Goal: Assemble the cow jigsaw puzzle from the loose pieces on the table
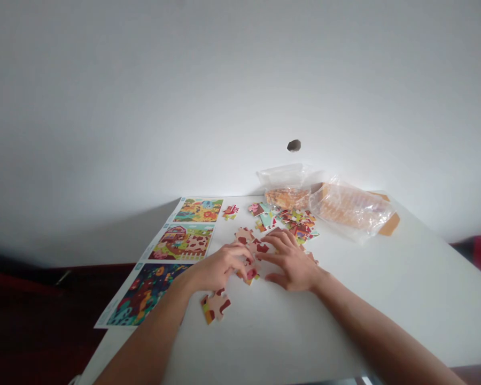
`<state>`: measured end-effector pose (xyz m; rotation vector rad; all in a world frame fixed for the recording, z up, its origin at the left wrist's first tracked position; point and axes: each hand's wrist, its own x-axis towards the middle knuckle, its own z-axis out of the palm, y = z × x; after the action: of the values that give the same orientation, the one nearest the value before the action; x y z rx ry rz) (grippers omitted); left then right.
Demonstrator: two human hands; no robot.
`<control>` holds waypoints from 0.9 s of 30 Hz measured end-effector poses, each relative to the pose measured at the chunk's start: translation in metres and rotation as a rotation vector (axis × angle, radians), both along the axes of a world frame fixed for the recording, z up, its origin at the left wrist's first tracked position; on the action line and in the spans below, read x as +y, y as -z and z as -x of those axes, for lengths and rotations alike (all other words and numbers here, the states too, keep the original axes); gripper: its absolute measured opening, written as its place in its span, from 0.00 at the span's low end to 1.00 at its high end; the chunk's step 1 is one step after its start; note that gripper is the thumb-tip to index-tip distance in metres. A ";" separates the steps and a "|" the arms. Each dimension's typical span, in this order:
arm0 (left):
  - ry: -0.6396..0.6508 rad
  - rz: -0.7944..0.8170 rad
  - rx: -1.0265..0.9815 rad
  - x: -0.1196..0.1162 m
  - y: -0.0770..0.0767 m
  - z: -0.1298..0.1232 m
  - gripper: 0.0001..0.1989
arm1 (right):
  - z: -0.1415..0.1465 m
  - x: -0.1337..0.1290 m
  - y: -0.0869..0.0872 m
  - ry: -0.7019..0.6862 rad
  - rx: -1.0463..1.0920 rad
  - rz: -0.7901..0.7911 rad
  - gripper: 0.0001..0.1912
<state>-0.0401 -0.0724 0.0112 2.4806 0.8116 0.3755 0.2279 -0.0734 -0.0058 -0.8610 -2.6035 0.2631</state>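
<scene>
My left hand (221,263) is bent over the puzzle pieces in the middle of the table, its curled fingertips gripping a pink-and-yellow puzzle piece (250,275). Facing it, my right hand (292,260) lies with fingers spread, its fingertips touching a cream piece with dark red patches (260,247). Just beyond both hands sits another cow-patterned piece (244,235). Two more such pieces, apparently joined (216,306), lie below my left wrist. My palms and fingers partly cover the pieces between them.
A sheet with three printed pictures (144,255) lies along the table's left side. Behind my right hand is a heap of loose pieces (300,222). Further back are clear plastic bags (288,197) of pieces and an orange-yellow packet (389,224). A white wall (224,107) stands behind.
</scene>
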 end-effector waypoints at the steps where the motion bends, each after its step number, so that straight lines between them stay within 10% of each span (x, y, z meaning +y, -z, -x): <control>1: -0.048 -0.029 -0.034 0.003 0.002 0.002 0.24 | 0.001 -0.003 -0.001 -0.020 -0.017 0.011 0.27; 8: -0.343 -0.204 -0.050 0.020 0.010 0.019 0.08 | 0.005 -0.016 -0.005 -0.146 -0.053 0.032 0.13; 15: -0.370 0.281 0.347 0.006 -0.006 0.041 0.15 | 0.006 -0.016 0.000 -0.188 0.011 0.079 0.13; 27: -0.336 0.165 0.278 0.003 -0.006 0.018 0.04 | -0.017 0.004 -0.003 0.066 0.146 0.027 0.10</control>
<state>-0.0581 -0.0695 0.0168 2.2697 1.3242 0.0704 0.2444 -0.0697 -0.0033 -0.9003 -2.4373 0.3311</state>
